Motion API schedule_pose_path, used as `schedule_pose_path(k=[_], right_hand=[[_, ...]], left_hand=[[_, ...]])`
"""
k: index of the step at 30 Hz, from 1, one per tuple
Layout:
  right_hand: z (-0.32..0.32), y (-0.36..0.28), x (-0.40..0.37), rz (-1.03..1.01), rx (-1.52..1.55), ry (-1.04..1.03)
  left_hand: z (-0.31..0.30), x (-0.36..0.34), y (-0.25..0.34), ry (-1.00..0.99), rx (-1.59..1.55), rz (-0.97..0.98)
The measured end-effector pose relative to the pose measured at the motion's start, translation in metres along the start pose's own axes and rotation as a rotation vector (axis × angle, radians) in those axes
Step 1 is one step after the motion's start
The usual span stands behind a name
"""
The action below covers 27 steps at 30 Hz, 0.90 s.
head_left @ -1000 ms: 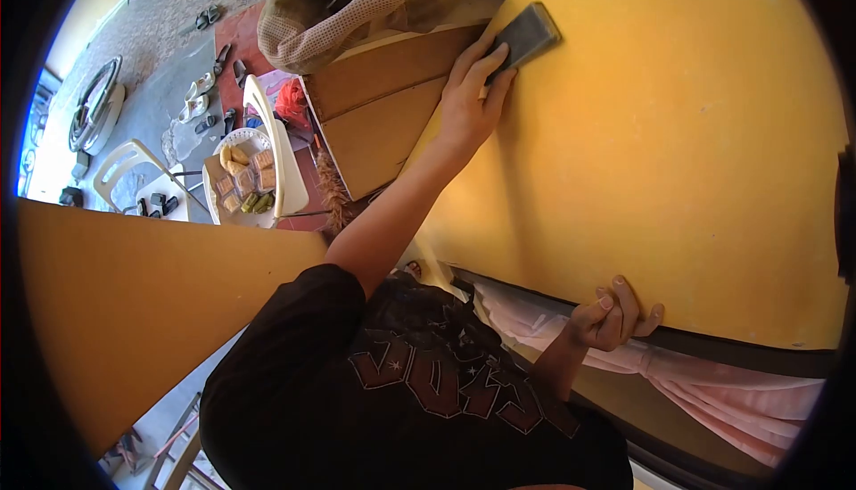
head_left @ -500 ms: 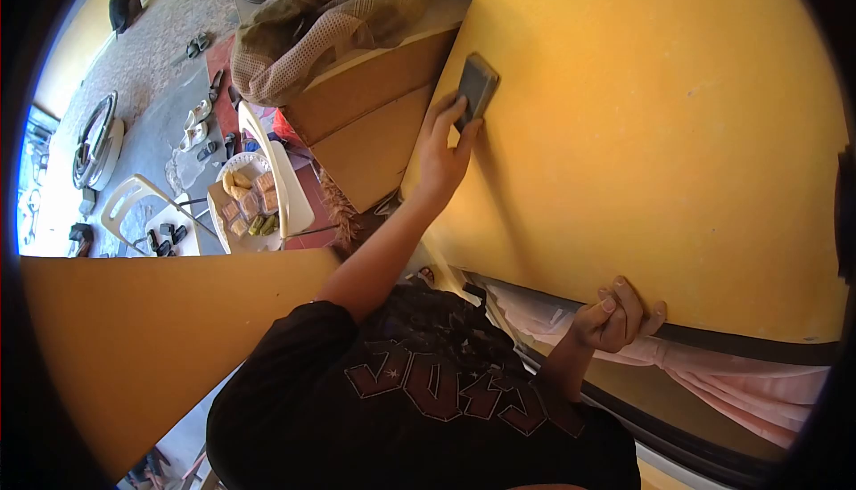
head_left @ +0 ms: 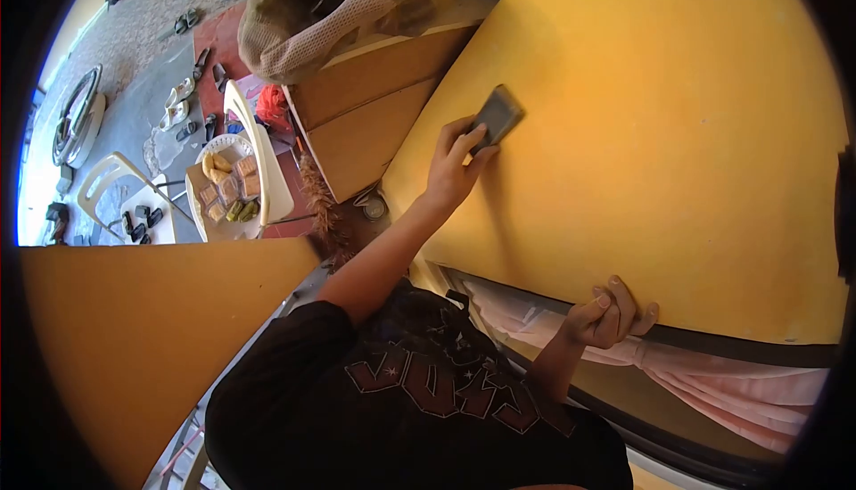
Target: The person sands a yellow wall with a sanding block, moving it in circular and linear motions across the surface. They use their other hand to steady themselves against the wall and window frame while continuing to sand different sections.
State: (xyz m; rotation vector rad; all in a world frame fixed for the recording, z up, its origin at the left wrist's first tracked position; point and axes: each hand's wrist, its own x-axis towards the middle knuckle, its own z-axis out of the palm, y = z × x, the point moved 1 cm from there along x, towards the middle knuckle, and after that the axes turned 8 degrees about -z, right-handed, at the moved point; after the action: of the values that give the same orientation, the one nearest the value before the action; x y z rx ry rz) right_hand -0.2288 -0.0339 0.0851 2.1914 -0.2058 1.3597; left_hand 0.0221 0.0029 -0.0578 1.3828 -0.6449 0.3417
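- Head view: grips dark grey rectangular block with left hand, against flat yellow surface.
- Holds right hand, half-curled, at lower edge of surface; cannot tell if gripping.

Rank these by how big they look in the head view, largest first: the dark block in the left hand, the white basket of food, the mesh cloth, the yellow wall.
1. Yellow wall
2. Mesh cloth
3. White basket
4. Dark block, partly covered by fingers
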Motion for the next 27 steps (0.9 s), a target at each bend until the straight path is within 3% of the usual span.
schedule_pose_path(k=[6,13,20,27], right_hand=[[0.002,-0.001,-0.003,0.033,-0.038,0.008],[0.001,0.001,-0.001,0.042,-0.022,0.022],[0.001,-0.002,0.005,0.050,-0.033,0.029],[-0.001,-0.006,0.007,0.067,-0.058,0.014]], left_hand=[[0.006,0.052,0.057,0.006,-0.060,0.163],[-0.003,0.004,0.020,-0.070,0.007,0.082],[0.010,0.058,0.065,-0.038,-0.105,0.250],[0.009,0.035,0.034,-0.048,-0.103,0.241]])
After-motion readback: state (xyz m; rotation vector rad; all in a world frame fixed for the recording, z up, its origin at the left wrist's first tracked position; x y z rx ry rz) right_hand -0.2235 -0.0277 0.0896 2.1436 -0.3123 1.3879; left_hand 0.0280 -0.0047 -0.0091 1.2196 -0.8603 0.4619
